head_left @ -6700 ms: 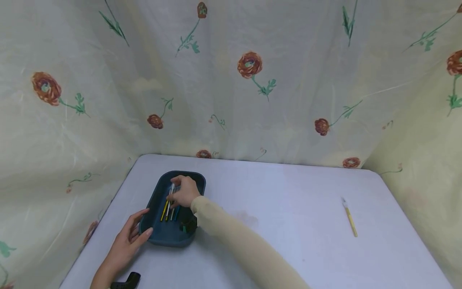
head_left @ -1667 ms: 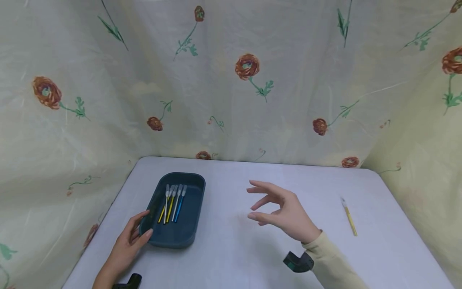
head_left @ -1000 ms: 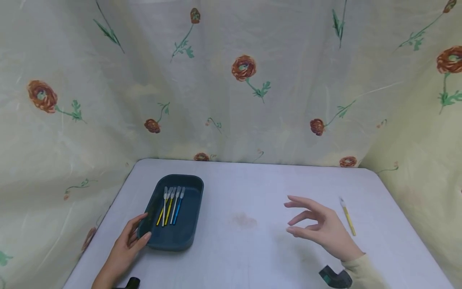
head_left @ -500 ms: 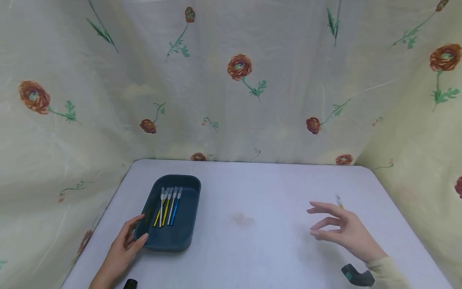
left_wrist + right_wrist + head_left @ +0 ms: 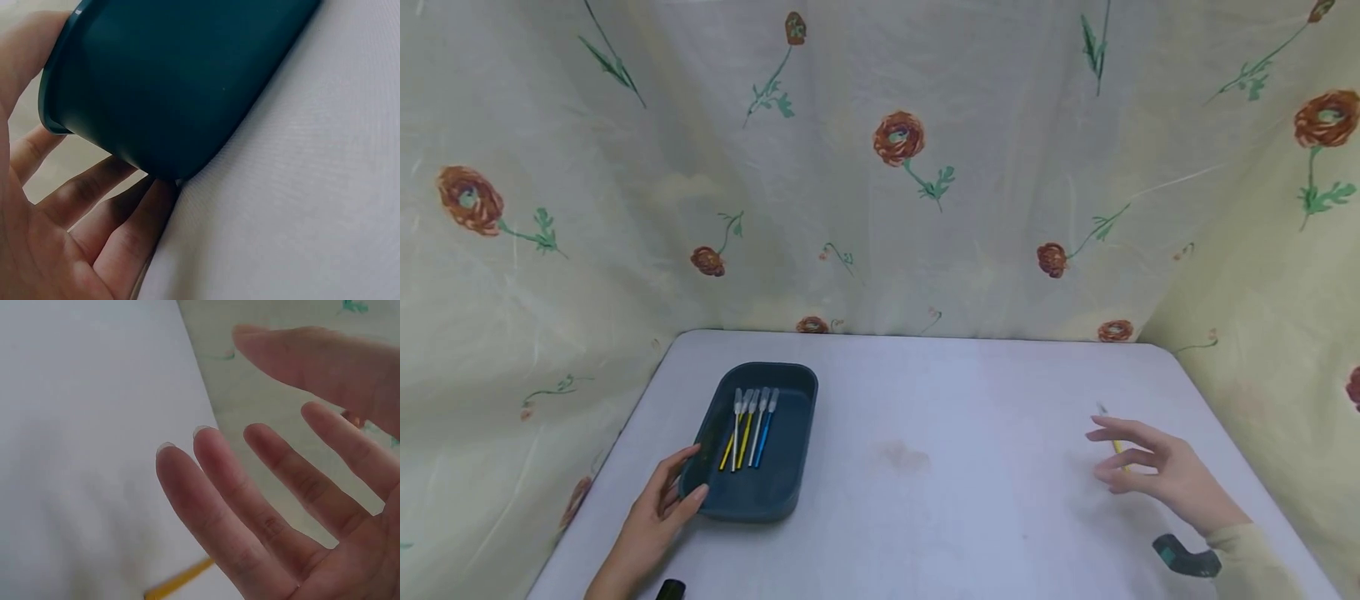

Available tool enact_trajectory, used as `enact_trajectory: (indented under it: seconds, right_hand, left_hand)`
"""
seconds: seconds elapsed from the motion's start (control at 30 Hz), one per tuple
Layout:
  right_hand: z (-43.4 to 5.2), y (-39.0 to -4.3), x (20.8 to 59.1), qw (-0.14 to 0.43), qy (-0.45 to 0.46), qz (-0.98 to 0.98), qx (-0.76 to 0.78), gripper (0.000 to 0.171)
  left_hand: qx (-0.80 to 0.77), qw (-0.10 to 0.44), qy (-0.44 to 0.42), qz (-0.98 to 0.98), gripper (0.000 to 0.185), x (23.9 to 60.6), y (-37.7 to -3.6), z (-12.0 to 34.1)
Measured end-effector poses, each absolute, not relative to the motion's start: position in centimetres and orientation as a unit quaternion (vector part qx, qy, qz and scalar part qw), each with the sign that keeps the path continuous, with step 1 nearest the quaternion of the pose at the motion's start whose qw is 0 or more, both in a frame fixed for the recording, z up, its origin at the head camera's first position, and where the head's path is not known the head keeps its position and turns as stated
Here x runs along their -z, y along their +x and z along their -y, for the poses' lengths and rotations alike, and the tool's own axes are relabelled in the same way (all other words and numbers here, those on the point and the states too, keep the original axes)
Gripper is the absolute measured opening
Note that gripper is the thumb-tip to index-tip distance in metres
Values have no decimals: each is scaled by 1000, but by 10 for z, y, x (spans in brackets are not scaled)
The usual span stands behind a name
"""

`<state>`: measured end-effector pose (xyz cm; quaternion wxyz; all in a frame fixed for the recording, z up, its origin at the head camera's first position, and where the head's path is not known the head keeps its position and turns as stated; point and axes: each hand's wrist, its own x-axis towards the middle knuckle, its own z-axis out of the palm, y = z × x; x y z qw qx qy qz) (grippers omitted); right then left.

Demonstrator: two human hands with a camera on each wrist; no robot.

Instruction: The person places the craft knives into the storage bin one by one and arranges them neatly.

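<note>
On the left of the table, my left hand [image 5: 651, 521] holds the near-left corner of a dark teal tray [image 5: 752, 504]. In the left wrist view the thumb lies at the tray's rim and the fingers bear against its outer side, low down. Several slim sticks [image 5: 751, 429] with pale, clear-looking tips, like small capped paintbrushes, lie side by side in the tray. Over at the right, my right hand [image 5: 1172, 479] hovers with spread, slightly bent fingers. Behind them, partly hidden, lies one slim yellow pale-tipped stick [image 5: 181, 578], apart from the fingers in the right wrist view.
A white-covered table [image 5: 940, 400] lies between tray and right hand, with a faint stain [image 5: 904, 456]. Flower-patterned sheeting [image 5: 850, 183] hangs behind and at both sides. A dark camera mount [image 5: 1186, 557] sits on the right wrist.
My right hand has left the tray and moved right, over the lone yellow stick. More sticks are visible in the tray now that the arm is away. My left hand stays at the corner.
</note>
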<state>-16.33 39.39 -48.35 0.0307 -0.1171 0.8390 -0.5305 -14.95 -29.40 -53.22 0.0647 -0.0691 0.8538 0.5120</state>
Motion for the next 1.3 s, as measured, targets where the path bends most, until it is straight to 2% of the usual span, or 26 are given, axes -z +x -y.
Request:
enact_trajectory:
  seconds: [0.33, 0.6, 1.03, 1.3]
  right_hand:
    - [-434, -184, 502, 53, -136, -828, 541, 70]
    - [-454, -212, 513, 36, -116, -842, 526, 66]
    - [-463, -232, 520, 48, -54, -887, 456, 69]
    - [-464, -245, 525, 84, -59, -898, 427, 76]
  left_hand:
    - [-511, 63, -72, -854, 87, 534, -149, 294]
    - [-511, 62, -76, -854, 87, 533, -149, 294]
    - [-508, 66, -79, -855, 90, 533, -151, 292]
    - [-505, 66, -77, -857, 91, 534, -152, 293]
